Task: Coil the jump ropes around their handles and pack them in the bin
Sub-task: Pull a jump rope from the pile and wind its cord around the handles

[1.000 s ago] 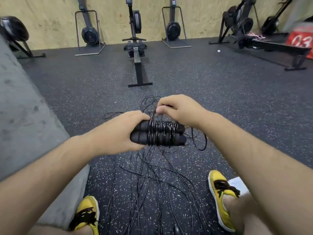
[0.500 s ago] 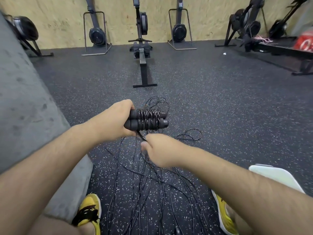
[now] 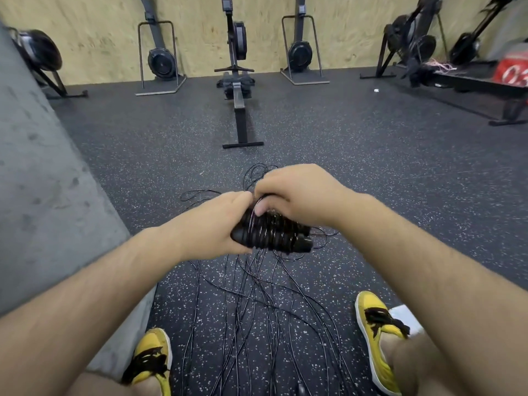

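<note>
**Winding the cord onto paired handles**

While the left hand (image 3: 213, 228) clenches the paired handles (image 3: 274, 234) at their left end, the right hand (image 3: 297, 192) pinches thin, springy cord (image 3: 257, 298) atop them; loose strands trail floorward nearby.

Rowing machines (image 3: 238, 81) stand along a plywood wall (image 3: 200, 30) on the speckled black floor (image 3: 371, 181); yellow shoes (image 3: 377, 338) sit nearest the camera.

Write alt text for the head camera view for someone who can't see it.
A person's left hand grips two black jump rope handles while the right hand winds thin black cord around them. Loose jump ropes lie tangled on the speckled gym floor between yellow sneakers.
</note>
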### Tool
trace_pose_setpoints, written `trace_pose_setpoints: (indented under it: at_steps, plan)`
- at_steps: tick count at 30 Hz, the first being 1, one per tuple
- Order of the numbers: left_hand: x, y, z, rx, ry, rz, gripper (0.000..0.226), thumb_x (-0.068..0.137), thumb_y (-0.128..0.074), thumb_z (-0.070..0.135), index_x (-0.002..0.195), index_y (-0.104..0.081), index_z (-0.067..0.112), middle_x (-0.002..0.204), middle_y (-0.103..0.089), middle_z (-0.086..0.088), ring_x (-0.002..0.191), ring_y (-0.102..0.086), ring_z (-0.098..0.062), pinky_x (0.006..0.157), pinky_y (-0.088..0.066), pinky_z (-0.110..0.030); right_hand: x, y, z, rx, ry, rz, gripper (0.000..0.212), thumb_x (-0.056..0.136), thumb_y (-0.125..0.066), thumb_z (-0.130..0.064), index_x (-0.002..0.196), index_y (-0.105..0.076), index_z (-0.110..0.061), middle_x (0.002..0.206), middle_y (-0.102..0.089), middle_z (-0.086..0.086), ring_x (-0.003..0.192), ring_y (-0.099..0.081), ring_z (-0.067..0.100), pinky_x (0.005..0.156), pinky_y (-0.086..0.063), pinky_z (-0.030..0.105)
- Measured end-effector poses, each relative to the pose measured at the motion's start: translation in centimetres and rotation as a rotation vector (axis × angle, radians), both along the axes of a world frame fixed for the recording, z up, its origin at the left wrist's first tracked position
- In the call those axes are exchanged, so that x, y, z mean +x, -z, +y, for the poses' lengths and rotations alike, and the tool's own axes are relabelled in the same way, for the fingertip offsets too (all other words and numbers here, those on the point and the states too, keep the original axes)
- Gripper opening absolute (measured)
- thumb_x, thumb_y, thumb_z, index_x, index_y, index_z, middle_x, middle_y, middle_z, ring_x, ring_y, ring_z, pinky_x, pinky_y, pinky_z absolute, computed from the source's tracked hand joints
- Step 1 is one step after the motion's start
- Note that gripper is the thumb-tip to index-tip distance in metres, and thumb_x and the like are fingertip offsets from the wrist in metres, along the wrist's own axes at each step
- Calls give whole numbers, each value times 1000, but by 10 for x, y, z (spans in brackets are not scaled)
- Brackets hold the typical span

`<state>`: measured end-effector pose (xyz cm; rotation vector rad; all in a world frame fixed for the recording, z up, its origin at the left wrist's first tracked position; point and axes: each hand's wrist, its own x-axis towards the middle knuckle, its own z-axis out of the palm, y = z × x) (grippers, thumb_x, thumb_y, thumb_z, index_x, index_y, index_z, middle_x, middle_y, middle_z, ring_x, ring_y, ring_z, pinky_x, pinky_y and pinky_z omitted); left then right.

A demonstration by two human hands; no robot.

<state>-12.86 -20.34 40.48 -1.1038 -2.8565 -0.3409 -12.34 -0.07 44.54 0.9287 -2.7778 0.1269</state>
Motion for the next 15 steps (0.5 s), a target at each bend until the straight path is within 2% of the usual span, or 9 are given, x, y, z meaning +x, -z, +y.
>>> trace_pose_setpoints:
  at_steps: [1,4,7,8,9,10,11,13,15]
  plan:
    - [4,-2,2,38,13,-18,49,75,-82,40,101,-46,19,94,-48,12,84,-46,-6,70,-37,-21,-8,1,8,-43,-3,-47,28,94,-53,-56,100,-66,-33,94,-62,-15,97,-59,11,80,-47,33]
    - [15,-5,3,141,-5,-70,54,73,-86,42,102,-44,26,89,-51,14,82,-49,-2,65,-38,-20,-22,11,21,-252,51,-247,22,91,-61,-52,89,-67,-31,75,-59,-14,78,-55,6,75,-47,31]
    - [21,-11,2,275,-41,-155,56,71,-89,42,102,-44,30,85,-60,9,73,-53,-4,67,-45,-26,-19,17,20,-529,51,-532,18,96,-64,-24,81,-65,-14,64,-59,-11,58,-54,-2,63,-45,21]
    - [22,-14,2,333,-63,-173,56,70,-89,42,102,-44,31,85,-62,8,73,-56,-4,67,-46,-26,-16,18,18,-561,71,-557,20,96,-62,-13,76,-60,-11,60,-58,-11,54,-54,-6,60,-44,15]
    - [21,-17,3,377,-89,-171,57,69,-89,43,102,-45,31,87,-64,9,74,-58,-5,68,-47,-25,-14,18,15,-503,100,-507,26,97,-56,-3,73,-54,-13,55,-57,-13,49,-55,-8,58,-42,9]
    - [20,-19,4,409,-119,-153,58,69,-89,45,103,-45,30,90,-64,10,78,-60,-3,68,-47,-23,-11,18,11,-528,144,-553,34,99,-48,5,74,-49,-19,56,-55,-15,48,-55,-10,57,-42,7]
    - [19,-20,4,442,-151,-133,58,69,-88,47,105,-45,30,92,-63,13,80,-60,0,68,-46,-20,-6,19,6,-547,208,-606,38,100,-42,9,74,-47,-19,62,-54,-11,52,-57,-6,61,-45,10]
    - [14,-18,2,506,-216,-107,58,71,-86,48,108,-45,30,97,-62,16,83,-59,4,68,-43,-16,-3,27,-6,-501,162,-479,30,99,-43,5,76,-54,-10,73,-56,0,65,-56,10,70,-51,27]
    - [8,-14,-1,564,-267,-90,57,74,-82,50,112,-46,28,100,-62,14,81,-58,1,69,-43,-22,1,35,-21,-555,202,-468,27,98,-44,-5,79,-52,-23,76,-56,-3,74,-55,19,68,-46,32]
